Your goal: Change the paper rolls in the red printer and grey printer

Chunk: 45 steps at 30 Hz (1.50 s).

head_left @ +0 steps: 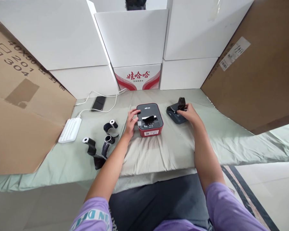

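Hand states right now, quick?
Left hand: open, resting against red-and-black boxy printer.
Right hand: closed on small black plastic part.

Printer (149, 119): red base, dk grey top, white label w/ red strip on front. Cover unit (176, 115): dk grey, blk upright part. Rolls (110, 125): blk ribbon, white cores. Power bank (70, 129): white, ribbed. Phone (98, 103): blk. Sheet (231, 138): pale green, plain. Boxes (190, 32): white. Carton (137, 77): white w/ red swooshes & red characters. Cardboard (255, 80): brown. Sleeves (221, 205): purple.
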### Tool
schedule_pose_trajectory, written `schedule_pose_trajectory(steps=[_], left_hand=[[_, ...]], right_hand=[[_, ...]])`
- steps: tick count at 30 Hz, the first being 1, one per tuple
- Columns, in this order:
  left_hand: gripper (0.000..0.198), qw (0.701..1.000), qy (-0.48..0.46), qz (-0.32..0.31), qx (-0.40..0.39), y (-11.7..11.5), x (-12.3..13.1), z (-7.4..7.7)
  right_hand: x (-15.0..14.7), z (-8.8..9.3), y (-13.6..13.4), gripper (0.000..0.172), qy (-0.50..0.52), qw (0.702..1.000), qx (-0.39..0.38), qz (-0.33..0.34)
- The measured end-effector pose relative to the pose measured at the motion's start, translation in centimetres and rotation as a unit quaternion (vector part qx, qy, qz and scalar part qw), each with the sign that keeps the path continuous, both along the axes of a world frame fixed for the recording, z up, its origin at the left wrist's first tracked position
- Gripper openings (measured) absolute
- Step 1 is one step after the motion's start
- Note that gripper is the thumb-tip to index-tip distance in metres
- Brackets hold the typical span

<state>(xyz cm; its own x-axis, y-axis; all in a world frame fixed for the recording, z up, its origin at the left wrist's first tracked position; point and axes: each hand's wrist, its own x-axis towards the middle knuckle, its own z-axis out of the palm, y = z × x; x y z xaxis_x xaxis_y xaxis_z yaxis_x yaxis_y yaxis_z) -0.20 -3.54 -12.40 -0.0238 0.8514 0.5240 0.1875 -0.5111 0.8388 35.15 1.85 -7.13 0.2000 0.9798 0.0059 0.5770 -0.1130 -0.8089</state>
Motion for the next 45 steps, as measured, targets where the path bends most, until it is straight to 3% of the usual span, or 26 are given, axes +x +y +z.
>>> schedule_pose_trajectory(steps=[4,7,15,23,26,32,40,43,45], left_hand=[[0.043,1.000,-0.002,0.000,-0.004,0.1,-0.1,-0.1],[0.044,1.000,0.008,0.005,-0.006,0.3,-0.3,-0.5],[0.045,1.000,0.003,0.000,-0.004,0.4,-0.4,-0.7],[0.045,1.000,0.015,0.006,-0.008,0.2,-0.3,-0.5],[0.045,1.000,0.017,0.004,-0.007,0.2,-0.3,-0.6],[0.044,1.000,0.014,0.001,-0.005,0.0,-0.3,-0.1],[0.042,1.000,0.006,0.001,-0.011,0.2,-0.3,-0.2],[0.042,1.000,0.002,-0.004,-0.008,0.2,-0.3,-0.2],[0.042,1.000,0.003,-0.007,-0.009,0.2,-0.3,-0.2]], right_hand=[[-1.3,0.0,0.1,0.034,-0.062,0.989,0.120,-0.065],[-2.3,-0.1,0.2,0.026,-0.110,0.976,0.177,-0.059],[-3.0,-0.6,0.0,0.041,-0.141,0.968,0.208,0.000],[-3.3,-0.6,-0.1,0.071,-0.177,0.972,0.146,0.055],[-3.3,-0.4,-0.1,0.079,-0.141,0.977,0.159,0.033],[-2.6,0.4,-0.4,0.051,0.019,0.978,0.201,-0.045],[-1.4,0.8,0.1,0.080,0.174,0.968,0.164,-0.071],[0.1,1.3,0.3,0.071,0.188,0.964,0.175,-0.070],[1.2,2.1,0.6,0.056,0.135,0.980,0.142,-0.028]])
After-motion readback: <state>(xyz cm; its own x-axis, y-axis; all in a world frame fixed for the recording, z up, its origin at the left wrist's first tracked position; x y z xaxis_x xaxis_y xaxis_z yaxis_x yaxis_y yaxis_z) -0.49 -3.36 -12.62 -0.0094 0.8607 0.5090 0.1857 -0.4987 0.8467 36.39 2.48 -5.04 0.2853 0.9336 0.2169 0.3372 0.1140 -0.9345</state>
